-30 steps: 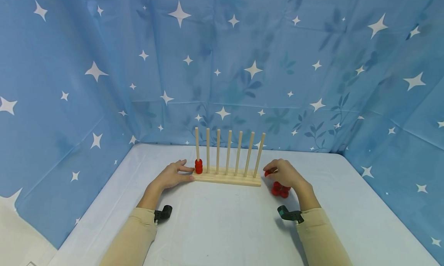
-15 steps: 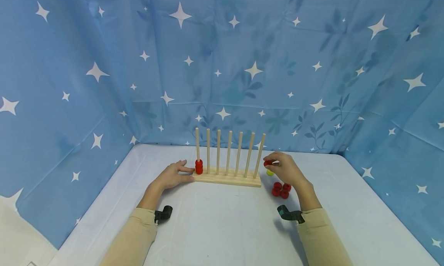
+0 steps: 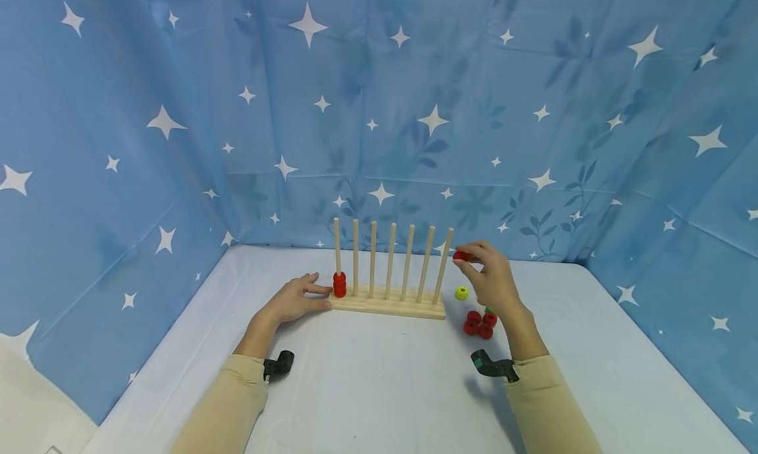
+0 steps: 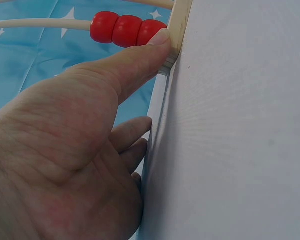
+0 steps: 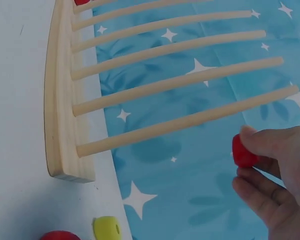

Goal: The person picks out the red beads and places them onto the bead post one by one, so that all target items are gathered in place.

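A wooden peg rack (image 3: 385, 304) with several upright rods stands on the table. Three red beads (image 4: 126, 30) are stacked on its leftmost rod. My left hand (image 3: 293, 299) holds that end of the rack base, its thumb against the wood beside the lowest bead. Some of its fingers are hidden behind the base in the left wrist view. Raised off the table near the rightmost rod (image 5: 190, 120), my right hand (image 3: 490, 276) pinches a red bead (image 5: 244, 151) between thumb and fingers. The bead is apart from the rod.
A yellow bead (image 3: 462, 293) lies right of the rack. Nearer me several red beads (image 3: 480, 325) sit in a cluster, with a green bead (image 3: 489, 310) partly hidden by my right hand. A blue star-patterned curtain (image 3: 379, 112) surrounds the white table (image 3: 367, 381).
My right hand has lifted a red bead upward from the table, uncovering the yellow bead and part of the green one. My left hand stays at the rack's end.
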`<action>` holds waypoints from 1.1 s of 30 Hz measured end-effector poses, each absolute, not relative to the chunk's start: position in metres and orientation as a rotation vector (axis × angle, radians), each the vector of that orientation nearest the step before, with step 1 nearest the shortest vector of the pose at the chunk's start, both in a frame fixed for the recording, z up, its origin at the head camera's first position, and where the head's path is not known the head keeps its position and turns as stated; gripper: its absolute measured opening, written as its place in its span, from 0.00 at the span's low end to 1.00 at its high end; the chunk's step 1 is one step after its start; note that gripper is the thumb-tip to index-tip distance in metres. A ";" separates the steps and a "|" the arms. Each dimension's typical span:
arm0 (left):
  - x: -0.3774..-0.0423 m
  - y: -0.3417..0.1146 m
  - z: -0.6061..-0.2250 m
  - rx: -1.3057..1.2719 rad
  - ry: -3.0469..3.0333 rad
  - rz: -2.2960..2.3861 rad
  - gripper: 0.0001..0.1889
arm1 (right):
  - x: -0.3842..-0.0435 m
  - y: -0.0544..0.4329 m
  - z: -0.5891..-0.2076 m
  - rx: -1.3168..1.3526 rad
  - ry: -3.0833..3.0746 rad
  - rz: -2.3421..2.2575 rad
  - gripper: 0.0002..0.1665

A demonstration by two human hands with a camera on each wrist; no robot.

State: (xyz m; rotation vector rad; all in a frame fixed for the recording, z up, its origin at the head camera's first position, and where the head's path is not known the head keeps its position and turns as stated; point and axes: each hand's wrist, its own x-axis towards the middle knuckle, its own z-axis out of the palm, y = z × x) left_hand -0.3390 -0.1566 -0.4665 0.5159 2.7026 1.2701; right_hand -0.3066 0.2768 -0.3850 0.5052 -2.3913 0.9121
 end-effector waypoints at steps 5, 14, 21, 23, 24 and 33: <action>-0.340 -0.156 -0.467 0.516 2.703 1.266 0.24 | -0.303 0.272 -0.380 0.516 -2.270 0.928 0.18; -0.339 -0.156 -0.466 0.525 2.712 1.257 0.24 | -0.301 0.259 -0.370 0.579 -2.074 0.954 0.19; -0.339 -0.156 -0.466 0.518 2.714 1.253 0.24 | -0.297 0.255 -0.363 0.581 -2.011 0.949 0.19; -0.339 -0.156 -0.466 0.515 2.714 1.254 0.23 | -0.296 0.254 -0.361 0.578 -1.981 0.952 0.19; -0.339 -0.156 -0.466 0.513 2.713 1.256 0.24 | -0.296 0.254 -0.360 0.579 -1.965 0.958 0.19; -0.337 -0.155 -0.465 0.515 2.698 1.277 0.23 | -0.288 0.237 -0.347 0.680 -1.769 0.976 0.19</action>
